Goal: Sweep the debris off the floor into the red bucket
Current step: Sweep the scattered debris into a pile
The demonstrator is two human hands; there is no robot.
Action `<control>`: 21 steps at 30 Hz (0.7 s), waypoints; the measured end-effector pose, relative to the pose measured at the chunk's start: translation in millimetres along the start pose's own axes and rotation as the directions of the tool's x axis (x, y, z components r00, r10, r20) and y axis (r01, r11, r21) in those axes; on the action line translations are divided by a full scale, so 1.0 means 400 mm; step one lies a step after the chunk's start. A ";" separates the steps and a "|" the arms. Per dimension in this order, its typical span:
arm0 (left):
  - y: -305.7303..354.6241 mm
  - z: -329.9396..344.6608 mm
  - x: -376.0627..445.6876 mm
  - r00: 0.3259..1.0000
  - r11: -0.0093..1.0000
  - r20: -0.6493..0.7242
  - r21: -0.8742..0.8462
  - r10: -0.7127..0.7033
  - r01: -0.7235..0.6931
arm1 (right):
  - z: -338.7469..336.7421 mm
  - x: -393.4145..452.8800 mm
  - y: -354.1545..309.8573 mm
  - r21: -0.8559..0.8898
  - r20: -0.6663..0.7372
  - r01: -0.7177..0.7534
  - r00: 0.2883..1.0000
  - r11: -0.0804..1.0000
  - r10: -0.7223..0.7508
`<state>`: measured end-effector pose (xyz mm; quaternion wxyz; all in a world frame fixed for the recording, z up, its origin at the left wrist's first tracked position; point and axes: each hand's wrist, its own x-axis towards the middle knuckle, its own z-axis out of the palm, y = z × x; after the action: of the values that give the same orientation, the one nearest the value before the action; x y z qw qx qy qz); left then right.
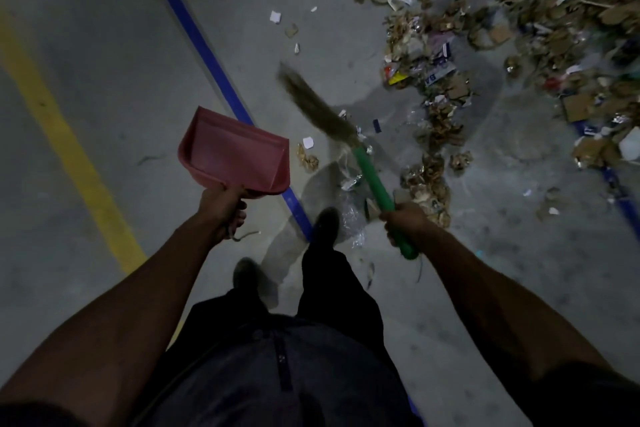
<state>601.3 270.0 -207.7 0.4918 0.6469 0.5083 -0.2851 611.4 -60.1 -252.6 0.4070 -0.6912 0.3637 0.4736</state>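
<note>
Left hand (224, 209) has its grip closed on the handle of a red dustpan (235, 152), held off the floor at about 10 o'clock from the person's feet; right hand (405, 220) has its grip wrapped round the green handle of a broom (349, 146), bristles blurred and pointing to 11 o'clock. Debris (491, 45), mostly cardboard scraps, paper and plastic, lies heaped on the grey floor (104, 28) from 12 to 2 o'clock, inside a blue line (207, 55). A yellow line (69, 149) runs at 9 o'clock.
</note>
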 end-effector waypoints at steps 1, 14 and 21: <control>-0.009 0.000 -0.007 1.000 1.000 0.007 -0.003 -0.005 0.005 | -0.012 0.002 -0.021 0.006 -0.031 0.024 0.999 1.000 -0.024; -0.088 -0.012 -0.093 1.000 0.996 0.007 -0.084 0.022 -0.021 | 0.085 -0.181 0.036 -0.372 0.102 0.250 0.968 0.894 -0.229; -0.112 -0.004 -0.099 1.000 0.989 0.016 -0.147 0.000 0.003 | 0.057 -0.149 0.102 -0.446 0.119 0.064 0.993 0.893 -0.012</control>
<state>546.3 256.5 -188.5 0.5418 0.6064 0.5245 -0.2523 549.9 -49.0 -209.7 0.2656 -0.7456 0.2072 0.5750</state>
